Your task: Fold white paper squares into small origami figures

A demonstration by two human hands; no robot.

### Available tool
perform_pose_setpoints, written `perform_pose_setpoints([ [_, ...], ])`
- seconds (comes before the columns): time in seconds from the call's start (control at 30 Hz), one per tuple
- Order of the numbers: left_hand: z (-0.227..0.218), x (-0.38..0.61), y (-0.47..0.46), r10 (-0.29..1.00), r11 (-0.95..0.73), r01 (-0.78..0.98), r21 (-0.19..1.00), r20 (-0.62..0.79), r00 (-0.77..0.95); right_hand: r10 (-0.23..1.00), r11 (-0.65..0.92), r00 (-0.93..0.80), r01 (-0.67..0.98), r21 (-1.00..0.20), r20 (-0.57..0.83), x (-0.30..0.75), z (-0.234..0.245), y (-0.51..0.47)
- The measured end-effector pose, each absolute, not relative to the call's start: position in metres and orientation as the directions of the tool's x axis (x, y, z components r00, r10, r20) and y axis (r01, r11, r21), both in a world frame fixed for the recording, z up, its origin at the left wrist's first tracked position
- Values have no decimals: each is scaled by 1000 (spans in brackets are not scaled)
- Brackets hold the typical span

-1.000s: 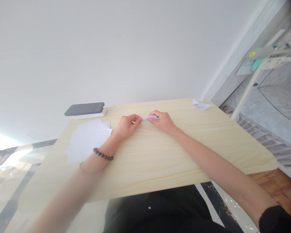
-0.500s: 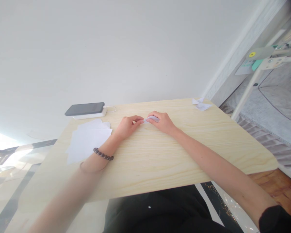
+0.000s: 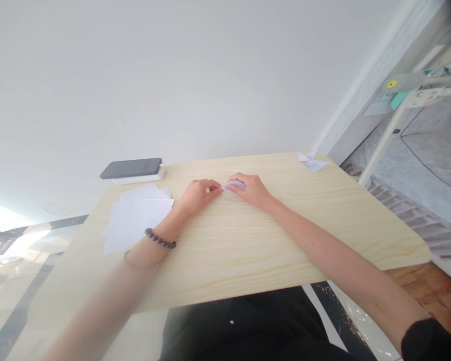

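Folded paper (image 3: pixel 236 185) here, over far half of surface (image 3: pixel 248 260)! Right hand (image 3: pixel 252 190) clamped on its body, left hand (image 3: pixel 199 194) seemingly pinching its tip, though fingers hide much. Should handle feather-light, thin, easily creased or torn; edges offer best hold, thumb against fingertips, gentle squeeze.

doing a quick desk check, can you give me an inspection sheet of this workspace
Surface: pale wood-grain table, rounded at the near right corner
Job's things: small white paper between the hands
Clutter: overlapping white sheets at the left; dark phone on a white block, far left; folded white pieces, far right
Hands: left hand pinches one end of the small white paper; right hand holds the other
Cables: white cable, looped beside the white block
Surroundings: pale wall behind; white frame to the right
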State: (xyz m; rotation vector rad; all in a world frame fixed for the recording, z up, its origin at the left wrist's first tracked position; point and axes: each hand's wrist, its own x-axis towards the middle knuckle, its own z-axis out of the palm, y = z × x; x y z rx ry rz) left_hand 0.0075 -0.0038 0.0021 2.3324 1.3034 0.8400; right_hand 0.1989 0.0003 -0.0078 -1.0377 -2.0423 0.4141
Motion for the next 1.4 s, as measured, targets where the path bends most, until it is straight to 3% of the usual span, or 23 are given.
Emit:
perform_pose_setpoints([
  [0.33, 3, 8, -5, 850, -525, 638, 564, 311, 425, 790, 612, -351, 508, -606, 503, 198, -7, 0],
  [0.67, 1, 7, 0, 899, -438, 651, 620, 283, 335, 926, 362, -233, 339, -868, 296, 208, -12, 13],
  [0.93, -1, 5, 0, 913, -393, 611, 688, 214, 346, 913, 386, -302, 418, -823, 275, 215, -10, 16],
  [1.4, 5, 4, -2, 912, -352, 606, 713, 117, 393, 912, 358, -332, 366, -859, 239, 212, -6, 11],
])
